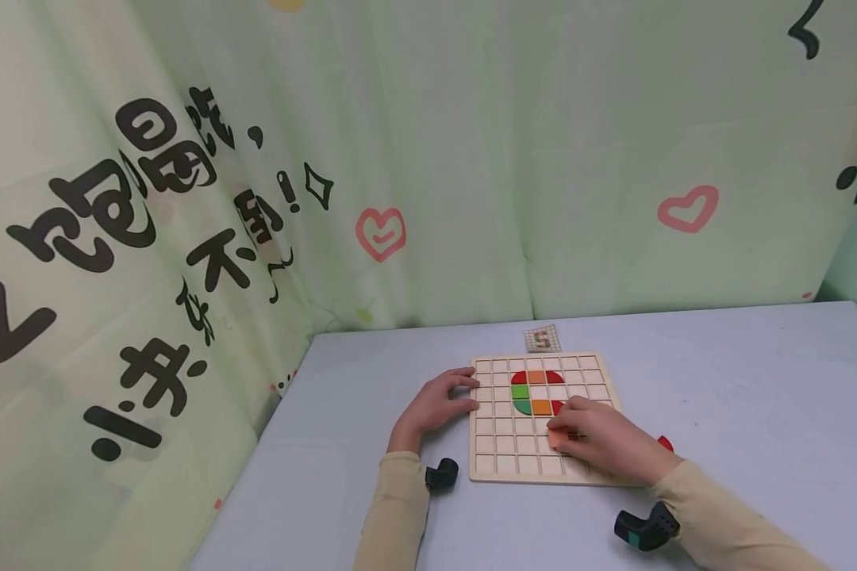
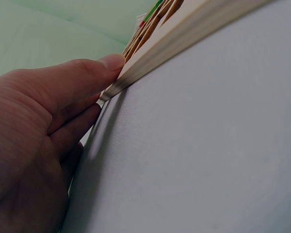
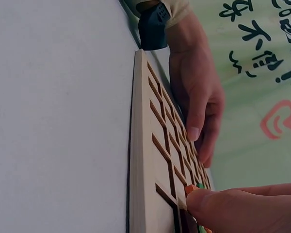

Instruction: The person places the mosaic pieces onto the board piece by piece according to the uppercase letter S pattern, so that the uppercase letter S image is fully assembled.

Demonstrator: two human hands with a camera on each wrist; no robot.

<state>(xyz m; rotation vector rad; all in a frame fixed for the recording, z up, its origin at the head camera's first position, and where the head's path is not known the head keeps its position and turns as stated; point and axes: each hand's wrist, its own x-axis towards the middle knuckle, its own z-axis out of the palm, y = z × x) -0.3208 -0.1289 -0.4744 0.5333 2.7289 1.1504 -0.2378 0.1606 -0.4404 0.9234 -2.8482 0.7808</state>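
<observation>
A wooden grid board (image 1: 496, 444) lies on the table. Set in its upper cells are colored tiles: rounded red ones, orange squares, a light green square (image 1: 520, 392) and a darker green rounded tile (image 1: 523, 407). My left hand (image 1: 432, 408) rests along the board's left edge, thumb and fingers spread and touching its side. Over the lower middle cells, my right hand (image 1: 600, 436) pinches an orange tile (image 1: 558, 438) between thumb and fingers. That orange tile (image 3: 190, 189) shows at the thumb tip in the right wrist view. Part of the board is hidden under the right hand.
A small patterned card (image 1: 543, 339) lies just behind the board. A red piece (image 1: 666, 442) sits to the right of the board, partly covered by the right hand. Green curtains (image 1: 457, 159) hang behind and left of the white table (image 1: 757, 412).
</observation>
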